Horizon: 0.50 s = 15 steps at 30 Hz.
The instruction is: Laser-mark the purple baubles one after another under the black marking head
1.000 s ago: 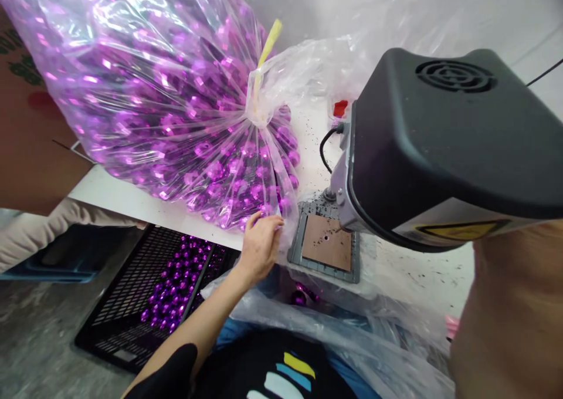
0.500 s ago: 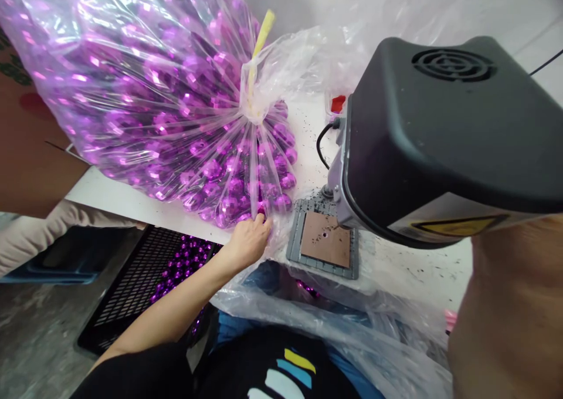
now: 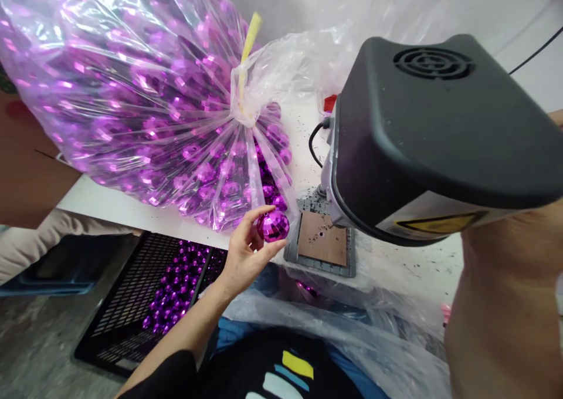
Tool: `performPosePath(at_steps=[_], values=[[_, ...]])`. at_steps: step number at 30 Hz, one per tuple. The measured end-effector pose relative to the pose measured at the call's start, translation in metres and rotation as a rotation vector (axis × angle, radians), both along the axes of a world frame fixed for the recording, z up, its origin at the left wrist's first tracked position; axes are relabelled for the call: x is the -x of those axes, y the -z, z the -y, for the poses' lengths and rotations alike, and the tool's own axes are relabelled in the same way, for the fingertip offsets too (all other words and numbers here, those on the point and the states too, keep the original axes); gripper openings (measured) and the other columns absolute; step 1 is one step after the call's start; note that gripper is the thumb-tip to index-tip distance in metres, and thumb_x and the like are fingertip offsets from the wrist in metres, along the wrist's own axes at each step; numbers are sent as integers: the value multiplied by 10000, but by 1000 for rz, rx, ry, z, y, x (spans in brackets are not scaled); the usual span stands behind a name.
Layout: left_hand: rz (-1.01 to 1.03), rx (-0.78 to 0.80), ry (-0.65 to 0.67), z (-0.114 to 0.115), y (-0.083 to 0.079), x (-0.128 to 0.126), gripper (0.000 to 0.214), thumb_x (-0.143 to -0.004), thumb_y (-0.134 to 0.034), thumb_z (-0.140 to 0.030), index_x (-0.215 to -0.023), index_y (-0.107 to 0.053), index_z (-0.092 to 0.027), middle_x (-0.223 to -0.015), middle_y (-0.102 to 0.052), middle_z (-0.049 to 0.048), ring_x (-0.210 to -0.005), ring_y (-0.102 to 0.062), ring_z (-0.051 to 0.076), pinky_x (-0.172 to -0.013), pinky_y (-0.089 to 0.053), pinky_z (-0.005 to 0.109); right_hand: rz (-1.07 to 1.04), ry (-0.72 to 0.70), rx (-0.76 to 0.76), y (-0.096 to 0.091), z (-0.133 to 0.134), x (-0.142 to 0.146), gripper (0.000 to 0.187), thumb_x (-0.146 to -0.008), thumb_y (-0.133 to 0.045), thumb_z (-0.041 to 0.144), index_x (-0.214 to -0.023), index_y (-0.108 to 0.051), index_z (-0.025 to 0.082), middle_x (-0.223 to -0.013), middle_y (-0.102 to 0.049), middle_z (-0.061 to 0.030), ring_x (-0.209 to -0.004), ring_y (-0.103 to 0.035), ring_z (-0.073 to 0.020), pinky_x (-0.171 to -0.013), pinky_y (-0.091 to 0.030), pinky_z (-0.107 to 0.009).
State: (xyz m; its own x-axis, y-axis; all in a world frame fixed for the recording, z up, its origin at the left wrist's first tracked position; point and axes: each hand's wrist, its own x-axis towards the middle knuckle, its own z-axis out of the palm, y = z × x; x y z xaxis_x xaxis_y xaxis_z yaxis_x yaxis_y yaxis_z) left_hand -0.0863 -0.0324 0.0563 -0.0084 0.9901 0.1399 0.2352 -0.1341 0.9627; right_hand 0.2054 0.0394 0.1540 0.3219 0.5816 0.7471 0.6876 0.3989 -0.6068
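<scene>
Between the thumb and fingers of my left hand is a shiny purple mirror-ball bauble. The hand is closed on it at the table's front edge, just left of the machine's base. Behind it lies a big clear plastic bag packed with similar baubles, its neck tied with a yellow strip. Several baubles show through a gap below the tie. My right forearm rises at the right and passes behind the black machine head, so the fingers of my right hand are hidden.
A brown square plate with a small hole sits on the grey machine base, dark shavings scattered around. Below left stands a black crate holding purple baubles. A person's sleeve reaches in there. Plastic sheeting hangs over my lap.
My left hand has drawn a purple bauble out through the gap in the bag and turned so the bauble shows. The gap now looks wider. The view has shifted slightly.
</scene>
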Motion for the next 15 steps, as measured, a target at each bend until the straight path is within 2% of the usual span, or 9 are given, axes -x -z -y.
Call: performPosePath(at_steps=[3,5,7,9,11,13,15], values=[[170,120,81,6,-9,-5,571,-749,-836,-355,-1262,-601,-265,-1221,-659,72,-933,-676,193,-693,-564,259,53,-48,-32,0,0,-1,322,-944,-498,403,-823,-537,107,-715,-467,19,-694,-357,7,-671,-241,-246],[400,292,180,5,-12,-9,560,-777,-802,-403,-1273,-591,-252,-1125,-692,77,-753,-664,147,-589,-527,234,50,-45,-19,-3,1,1,323,-951,-479,399,-823,-540,108,-718,-465,21,-697,-344,9,-668,-233,-245],[651,484,290,3,-9,-13,555,-817,-740,-468,-1289,-583,-222,-1086,-709,106,-679,-656,141,-548,-504,232,35,-34,-5,-8,3,6,295,-941,-478,368,-815,-544,110,-709,-459,22,-695,-339,7,-662,-221,-246],[829,632,375,1,-2,-18,553,-841,-690,-503,-1290,-588,-197,-1127,-708,146,-738,-688,179,-575,-521,254,10,-16,28,-14,5,11,266,-922,-478,332,-792,-534,107,-680,-443,21,-686,-336,5,-650,-205,-244],[919,711,415,0,7,-24,526,-856,-663,-491,-1287,-590,-200,-1195,-690,158,-822,-703,204,-621,-538,271,1,-4,54,-18,6,15,251,-900,-486,307,-761,-512,100,-646,-420,23,-672,-329,6,-635,-192,-233],[946,735,418,1,18,-29,521,-876,-639,-502,-1312,-565,-227,-1216,-678,144,-850,-698,200,-657,-543,280,-4,-6,54,-19,6,16,245,-888,-498,296,-751,-510,93,-639,-418,20,-673,-328,7,-627,-189,-220],[913,705,383,2,29,-32,540,-891,-622,-537,-1338,-533,-248,-1136,-691,116,-829,-687,184,-650,-528,268,-6,-9,33,-19,6,16,234,-883,-513,286,-757,-525,89,-646,-424,17,-683,-333,4,-627,-197,-212]])
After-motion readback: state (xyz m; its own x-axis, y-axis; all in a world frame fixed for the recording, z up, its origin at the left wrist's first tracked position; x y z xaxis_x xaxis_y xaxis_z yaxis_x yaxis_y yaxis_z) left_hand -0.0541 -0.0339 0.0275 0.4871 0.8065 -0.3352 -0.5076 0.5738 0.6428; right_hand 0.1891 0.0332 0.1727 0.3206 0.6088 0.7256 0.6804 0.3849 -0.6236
